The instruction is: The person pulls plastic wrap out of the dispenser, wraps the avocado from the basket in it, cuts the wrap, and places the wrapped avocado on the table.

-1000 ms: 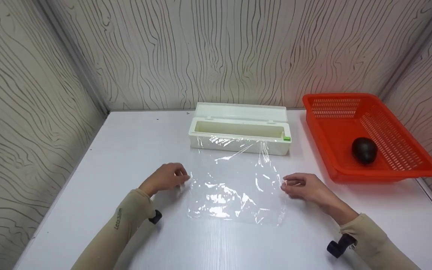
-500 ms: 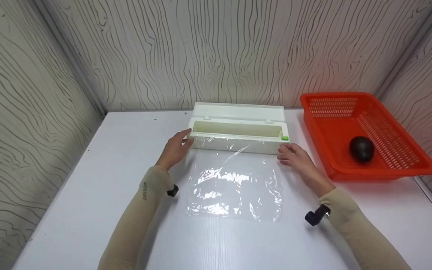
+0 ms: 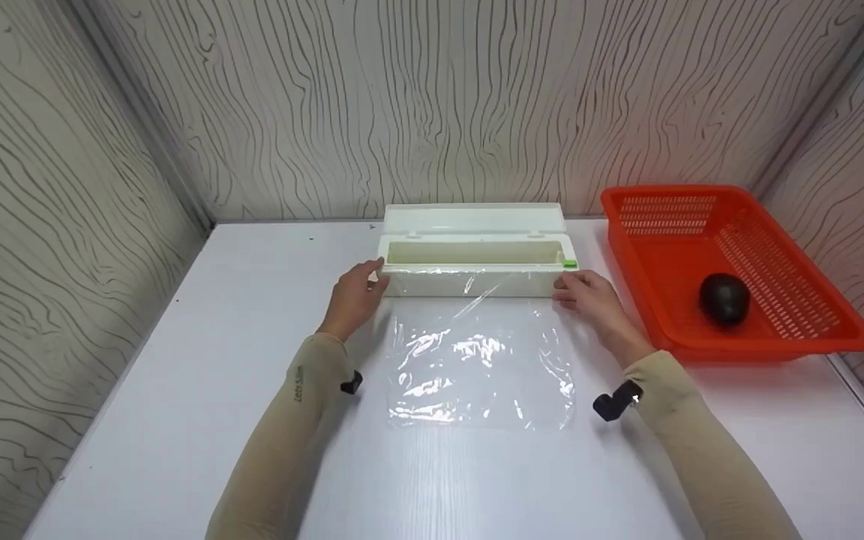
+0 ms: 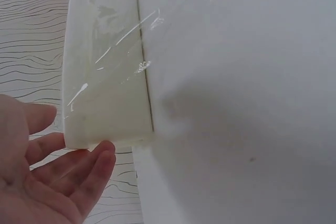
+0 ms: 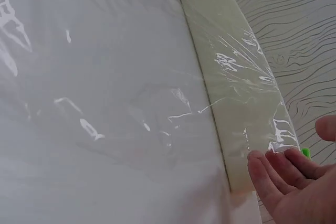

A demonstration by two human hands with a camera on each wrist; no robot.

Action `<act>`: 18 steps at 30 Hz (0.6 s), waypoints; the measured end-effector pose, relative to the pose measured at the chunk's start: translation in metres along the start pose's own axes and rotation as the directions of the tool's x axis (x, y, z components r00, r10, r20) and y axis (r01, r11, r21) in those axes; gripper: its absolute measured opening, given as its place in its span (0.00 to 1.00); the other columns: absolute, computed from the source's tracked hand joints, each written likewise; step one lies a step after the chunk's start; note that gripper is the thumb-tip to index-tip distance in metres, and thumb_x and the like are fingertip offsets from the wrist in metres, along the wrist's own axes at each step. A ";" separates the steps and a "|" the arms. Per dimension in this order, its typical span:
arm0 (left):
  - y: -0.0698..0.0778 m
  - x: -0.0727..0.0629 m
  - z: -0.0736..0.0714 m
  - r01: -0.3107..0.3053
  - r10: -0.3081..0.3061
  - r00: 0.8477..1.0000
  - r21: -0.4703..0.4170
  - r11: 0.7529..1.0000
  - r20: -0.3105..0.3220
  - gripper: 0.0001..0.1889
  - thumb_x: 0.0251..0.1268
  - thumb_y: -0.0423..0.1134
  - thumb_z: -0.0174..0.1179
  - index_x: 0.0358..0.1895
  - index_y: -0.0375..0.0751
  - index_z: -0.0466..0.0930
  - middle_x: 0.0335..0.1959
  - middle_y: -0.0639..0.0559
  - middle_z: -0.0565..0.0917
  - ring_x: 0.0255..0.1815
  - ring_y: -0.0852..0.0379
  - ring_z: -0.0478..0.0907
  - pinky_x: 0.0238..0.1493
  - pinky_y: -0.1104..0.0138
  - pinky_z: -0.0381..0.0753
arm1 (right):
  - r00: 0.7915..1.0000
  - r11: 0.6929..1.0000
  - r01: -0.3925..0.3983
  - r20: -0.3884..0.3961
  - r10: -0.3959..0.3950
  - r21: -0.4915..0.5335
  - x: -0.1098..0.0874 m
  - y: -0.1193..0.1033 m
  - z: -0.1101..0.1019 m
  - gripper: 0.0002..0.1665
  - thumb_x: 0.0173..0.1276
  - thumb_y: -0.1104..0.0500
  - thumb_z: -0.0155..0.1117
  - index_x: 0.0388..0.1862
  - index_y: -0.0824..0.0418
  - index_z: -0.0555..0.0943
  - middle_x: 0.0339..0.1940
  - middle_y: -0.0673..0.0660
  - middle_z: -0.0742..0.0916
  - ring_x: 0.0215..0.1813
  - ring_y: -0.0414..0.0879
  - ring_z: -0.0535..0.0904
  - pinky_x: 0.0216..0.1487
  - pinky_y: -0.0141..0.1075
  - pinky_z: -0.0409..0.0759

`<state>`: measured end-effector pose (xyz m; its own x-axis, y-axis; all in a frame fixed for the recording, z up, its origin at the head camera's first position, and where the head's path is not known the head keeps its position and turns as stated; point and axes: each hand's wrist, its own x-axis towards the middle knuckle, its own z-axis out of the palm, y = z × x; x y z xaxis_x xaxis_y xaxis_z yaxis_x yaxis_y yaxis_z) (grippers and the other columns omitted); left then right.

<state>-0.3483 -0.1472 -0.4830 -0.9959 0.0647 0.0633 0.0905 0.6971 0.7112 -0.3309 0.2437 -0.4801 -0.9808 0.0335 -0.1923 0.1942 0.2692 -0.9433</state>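
Observation:
A white plastic-wrap dispenser box (image 3: 469, 283) stands at the back of the table with its lid (image 3: 475, 219) raised. Clear plastic wrap (image 3: 477, 367) runs down over its front and lies wrinkled on the tabletop. My left hand (image 3: 355, 298) touches the box's left end; in the left wrist view its extended fingers (image 4: 94, 174) rest against that end, thumb apart. At the right end, just below a green tab (image 3: 569, 264), is my right hand (image 3: 591, 301). Its fairly straight fingers (image 5: 266, 182) touch the box's end and the wrap's edge in the right wrist view.
To the right stands a red plastic basket (image 3: 672, 262) with perforated sides, holding a dark, egg-shaped object (image 3: 724, 298). Wood-patterned panels (image 3: 477, 105) close off the back and both sides of the white table (image 3: 432, 487).
Both hands have gone from the wrap's side edges up to the ends of the box. The box's right end has swung slightly back, and the loose wrap has shifted a little right.

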 end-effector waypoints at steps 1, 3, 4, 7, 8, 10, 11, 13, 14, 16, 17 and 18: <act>-0.001 0.000 0.001 0.007 -0.007 1.000 -0.013 1.000 -0.007 0.26 0.82 0.45 0.53 0.78 0.42 0.66 0.74 0.41 0.75 0.64 0.45 0.82 0.65 0.54 0.82 | 1.000 1.000 0.001 0.002 -0.001 0.004 0.002 0.000 0.001 0.27 0.86 0.50 0.46 0.67 0.71 0.70 0.66 0.69 0.80 0.62 0.53 0.82 0.73 0.43 0.77; -0.003 0.000 0.002 0.036 -0.037 0.999 -0.049 0.998 -0.030 0.26 0.83 0.47 0.52 0.76 0.39 0.66 0.69 0.40 0.78 0.60 0.46 0.84 0.61 0.54 0.83 | 1.000 1.000 -0.001 0.014 0.001 0.013 0.006 0.000 0.002 0.28 0.86 0.50 0.46 0.68 0.71 0.72 0.63 0.68 0.82 0.61 0.52 0.83 0.72 0.43 0.77; -0.004 -0.001 0.002 0.058 -0.061 0.997 -0.068 0.996 -0.040 0.25 0.83 0.47 0.52 0.73 0.38 0.66 0.66 0.40 0.80 0.57 0.46 0.85 0.58 0.54 0.84 | 1.000 1.000 0.000 0.023 -0.001 0.014 0.007 0.000 0.003 0.28 0.86 0.50 0.46 0.67 0.72 0.73 0.62 0.66 0.84 0.61 0.51 0.83 0.72 0.43 0.78; -0.006 -0.002 0.003 0.143 -0.149 0.989 -0.158 0.977 -0.024 0.22 0.83 0.51 0.49 0.63 0.36 0.70 0.55 0.40 0.84 0.51 0.48 0.86 0.52 0.57 0.84 | 0.999 1.000 0.004 0.051 -0.005 0.022 0.011 0.000 0.005 0.30 0.85 0.48 0.49 0.65 0.72 0.76 0.53 0.60 0.89 0.55 0.48 0.85 0.68 0.41 0.80; -0.006 -0.003 0.004 0.170 -0.174 0.985 -0.199 0.965 0.000 0.22 0.84 0.52 0.48 0.60 0.35 0.71 0.52 0.40 0.85 0.49 0.48 0.86 0.51 0.57 0.84 | 0.999 1.000 0.003 0.049 -0.005 0.029 0.012 0.000 0.005 0.29 0.84 0.47 0.50 0.64 0.72 0.77 0.49 0.57 0.90 0.53 0.46 0.86 0.66 0.39 0.82; -0.005 -0.003 0.007 0.216 -0.202 0.976 -0.287 0.933 0.079 0.23 0.84 0.54 0.47 0.57 0.35 0.75 0.49 0.41 0.86 0.48 0.49 0.86 0.53 0.59 0.84 | 0.999 0.999 0.009 0.035 -0.010 0.039 0.014 0.001 0.006 0.29 0.84 0.45 0.52 0.59 0.71 0.79 0.40 0.52 0.91 0.46 0.42 0.87 0.58 0.35 0.85; -0.004 -0.002 0.009 0.232 -0.202 0.972 -0.333 0.914 0.122 0.23 0.84 0.53 0.48 0.56 0.34 0.77 0.48 0.42 0.86 0.49 0.49 0.85 0.54 0.59 0.85 | 1.000 0.999 0.011 0.027 -0.012 0.052 0.015 0.001 0.006 0.28 0.83 0.45 0.52 0.57 0.71 0.80 0.37 0.50 0.91 0.43 0.41 0.87 0.54 0.33 0.85; -0.002 0.000 0.013 0.256 -0.195 0.963 -0.419 0.871 0.183 0.22 0.83 0.51 0.49 0.55 0.33 0.80 0.47 0.43 0.86 0.48 0.50 0.85 0.55 0.59 0.85 | 1.000 0.997 0.018 0.003 -0.019 0.076 0.018 0.002 0.007 0.25 0.83 0.47 0.54 0.53 0.70 0.82 0.31 0.48 0.90 0.38 0.39 0.87 0.48 0.30 0.86; 0.000 0.000 0.015 0.265 -0.194 0.961 -0.451 0.852 0.199 0.21 0.83 0.50 0.50 0.54 0.34 0.80 0.46 0.44 0.86 0.47 0.50 0.85 0.55 0.59 0.86 | 1.000 0.996 0.021 -0.003 -0.021 0.084 0.019 0.003 0.008 0.24 0.83 0.48 0.54 0.51 0.69 0.82 0.29 0.47 0.90 0.36 0.38 0.88 0.45 0.29 0.87; 0.002 0.003 0.018 0.266 -0.190 0.962 -0.501 0.824 0.198 0.17 0.83 0.46 0.51 0.50 0.35 0.82 0.42 0.46 0.86 0.44 0.53 0.84 0.53 0.61 0.86 | 0.999 0.994 0.032 -0.008 -0.032 0.107 0.020 0.004 0.008 0.22 0.84 0.50 0.53 0.50 0.70 0.82 0.27 0.47 0.89 0.34 0.38 0.88 0.43 0.30 0.87; 0.004 0.004 0.020 0.261 -0.191 0.964 -0.523 0.811 0.184 0.16 0.83 0.44 0.51 0.47 0.35 0.83 0.39 0.47 0.86 0.41 0.54 0.84 0.50 0.62 0.86 | 0.999 0.992 0.039 -0.010 -0.038 0.120 0.020 0.004 0.008 0.22 0.84 0.52 0.53 0.50 0.70 0.82 0.27 0.48 0.90 0.34 0.39 0.88 0.43 0.30 0.88; 0.006 0.006 0.021 0.255 -0.195 0.966 -0.545 0.799 0.167 0.15 0.83 0.43 0.51 0.44 0.37 0.83 0.37 0.48 0.86 0.39 0.56 0.84 0.48 0.64 0.86 | 0.999 0.990 0.047 -0.012 -0.046 0.130 0.021 0.004 0.008 0.21 0.84 0.53 0.53 0.51 0.71 0.82 0.28 0.48 0.90 0.34 0.39 0.88 0.42 0.30 0.88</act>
<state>-0.3532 -0.1276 -0.4934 -0.9798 0.0457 -0.1946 -0.1832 0.1847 0.9656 -0.3503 0.2378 -0.4899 -0.9888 0.0330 -0.1457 0.1490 0.1426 -0.9785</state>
